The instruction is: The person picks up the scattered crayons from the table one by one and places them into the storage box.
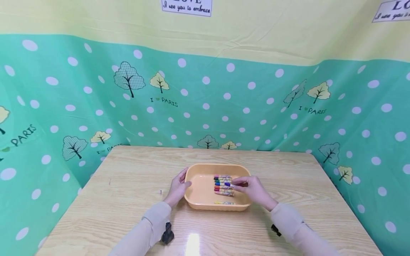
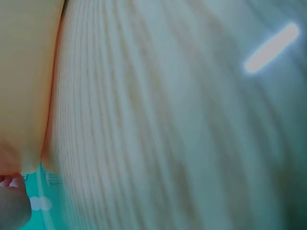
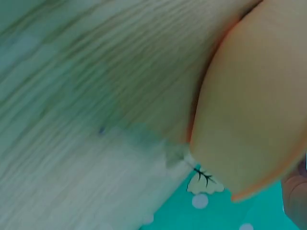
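Observation:
A peach-coloured plastic tray sits on the wooden table. My left hand holds its left end, the thumb over the rim; part of that hand shows at the lower left of the left wrist view. Over the tray's right half, my right hand pinches a purple crayon by its right end. Beneath it lies a stacked row of several crayons, among them pink, black, green, blue, orange and red ones. A yellow crayon lies apart, close to the near wall. My fingertips hide some right ends.
The wooden table extends around the tray. A small object lies left of it. Behind hangs a green and yellow curtain with dots and trees. Black wrist devices show at both sleeves.

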`<action>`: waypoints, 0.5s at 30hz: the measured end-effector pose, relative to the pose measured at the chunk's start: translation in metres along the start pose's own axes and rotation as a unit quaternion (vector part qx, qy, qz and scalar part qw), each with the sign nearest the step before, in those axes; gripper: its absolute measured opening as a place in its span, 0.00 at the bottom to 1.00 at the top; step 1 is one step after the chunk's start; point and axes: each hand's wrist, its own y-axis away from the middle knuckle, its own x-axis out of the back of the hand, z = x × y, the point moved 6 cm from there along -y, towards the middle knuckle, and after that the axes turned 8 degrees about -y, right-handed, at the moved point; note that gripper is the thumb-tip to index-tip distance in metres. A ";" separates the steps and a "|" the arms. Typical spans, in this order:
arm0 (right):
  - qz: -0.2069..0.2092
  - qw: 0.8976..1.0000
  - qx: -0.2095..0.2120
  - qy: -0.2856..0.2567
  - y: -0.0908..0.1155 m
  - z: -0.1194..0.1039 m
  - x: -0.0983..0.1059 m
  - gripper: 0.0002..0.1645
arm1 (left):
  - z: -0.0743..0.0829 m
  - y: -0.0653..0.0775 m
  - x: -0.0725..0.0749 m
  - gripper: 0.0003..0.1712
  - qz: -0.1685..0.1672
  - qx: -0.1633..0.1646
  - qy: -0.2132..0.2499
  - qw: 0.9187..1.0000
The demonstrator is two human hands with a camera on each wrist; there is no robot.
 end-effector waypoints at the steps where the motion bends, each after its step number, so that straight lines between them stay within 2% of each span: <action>1: -0.002 1.000 0.005 0.000 -0.001 0.001 -0.003 0.13 | 0.000 0.000 0.000 0.38 0.001 0.000 0.000 1.000; 6: -0.019 0.999 0.018 0.024 -0.006 0.005 -0.016 0.12 | -0.003 -0.002 -0.001 0.38 0.004 -0.001 -0.001 1.000; 10: -0.029 0.998 0.005 0.051 -0.008 0.008 -0.021 0.12 | -0.001 -0.001 -0.001 0.38 0.000 0.004 0.001 1.000; 15: -0.040 0.998 -0.006 0.055 -0.010 0.010 -0.023 0.13 | 0.012 0.006 0.001 0.38 -0.009 0.014 0.016 1.000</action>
